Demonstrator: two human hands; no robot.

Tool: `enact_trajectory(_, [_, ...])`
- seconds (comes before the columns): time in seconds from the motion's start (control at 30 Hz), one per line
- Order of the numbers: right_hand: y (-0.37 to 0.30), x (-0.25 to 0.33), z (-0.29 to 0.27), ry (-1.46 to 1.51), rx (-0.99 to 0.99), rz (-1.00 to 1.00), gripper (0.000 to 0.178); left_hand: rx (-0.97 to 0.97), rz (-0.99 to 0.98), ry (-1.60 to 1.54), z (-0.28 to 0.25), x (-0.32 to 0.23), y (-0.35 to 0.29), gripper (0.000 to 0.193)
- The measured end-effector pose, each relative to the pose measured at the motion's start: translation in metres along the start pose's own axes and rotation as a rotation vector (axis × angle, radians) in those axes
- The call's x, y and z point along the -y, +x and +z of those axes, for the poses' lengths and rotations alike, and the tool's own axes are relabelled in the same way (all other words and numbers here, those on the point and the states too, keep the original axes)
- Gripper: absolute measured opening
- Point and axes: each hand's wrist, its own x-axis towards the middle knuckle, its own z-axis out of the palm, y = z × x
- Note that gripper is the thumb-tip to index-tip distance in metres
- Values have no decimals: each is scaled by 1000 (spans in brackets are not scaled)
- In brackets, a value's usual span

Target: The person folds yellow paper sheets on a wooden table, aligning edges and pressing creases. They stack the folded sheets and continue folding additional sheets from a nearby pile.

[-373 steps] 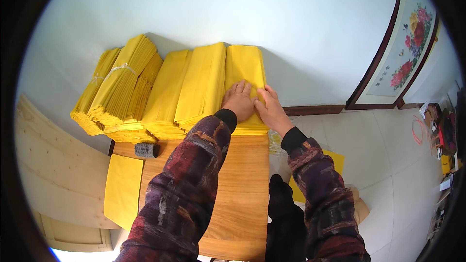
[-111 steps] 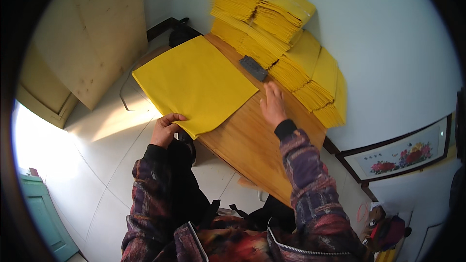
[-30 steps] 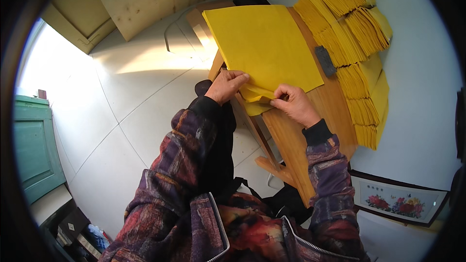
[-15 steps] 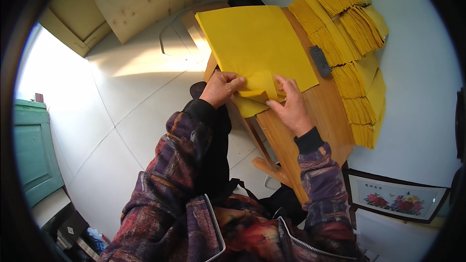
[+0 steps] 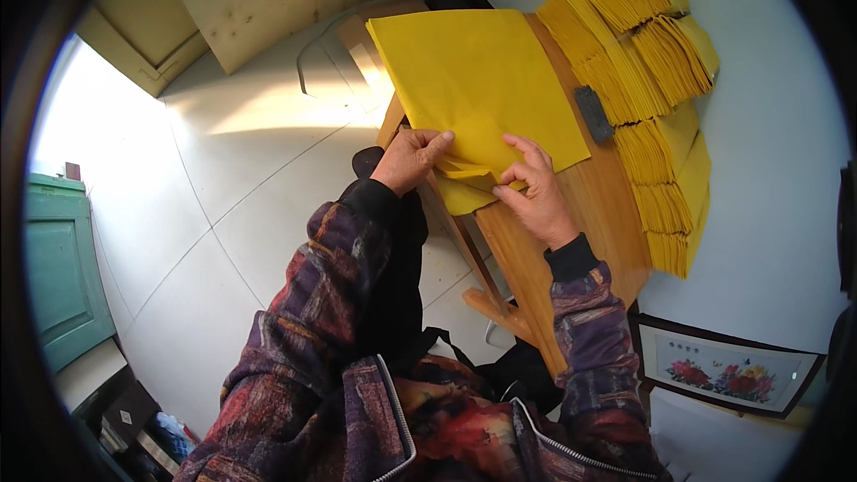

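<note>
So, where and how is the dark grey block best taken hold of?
I would pinch the dark grey block at its nearer end, coming from the person's side over bare tabletop. It is oblong, and its long sides lie close between the yellow sheets and yellow stacks, leaving little room.

You look through the left of two fisheye cameras set side by side on your head. It faces steeply down and a little forward, past the front of your jacket (image 5: 460,428), which fills the near edge. Your left hand (image 5: 409,163) and right hand (image 5: 542,203) fall near the middle of your view, fairly close. Around them it takes in the table (image 5: 527,272), slanting from far middle to near right, pale floor (image 5: 237,201) and a green panelled door (image 5: 67,254) on the left, and a framed flower picture (image 5: 728,364) at near right, its edges bowed. The near-left rim is perhaps too dim to read surely.
</note>
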Motion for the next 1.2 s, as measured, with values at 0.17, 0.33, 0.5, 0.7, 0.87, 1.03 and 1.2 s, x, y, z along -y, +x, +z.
enact_trajectory(0.17, [7,-6,-3,149,57,106,14,22,-158,-124,-11,-9,-6,35])
enact_trajectory(0.33, [10,-10,-5,117,69,82,15,84,-178,-123,-11,-5,0,28])
enact_trajectory(0.5, [-1,1,1,44,-36,102,25,72,-49,-2,-5,3,2,21])
enact_trajectory(0.7, [-21,13,11,-161,-263,-21,36,13,-33,-22,0,0,0,24])
enact_trajectory(0.87, [-21,5,13,-243,-149,-115,18,18,-56,-15,0,0,1,24])
enact_trajectory(1.03, [-12,-1,11,-87,-93,-37,8,30,-51,-48,-2,3,2,27])
enact_trajectory(1.2, [-2,-10,2,80,-1,42,10,77,-157,-105,-10,-5,-1,27])
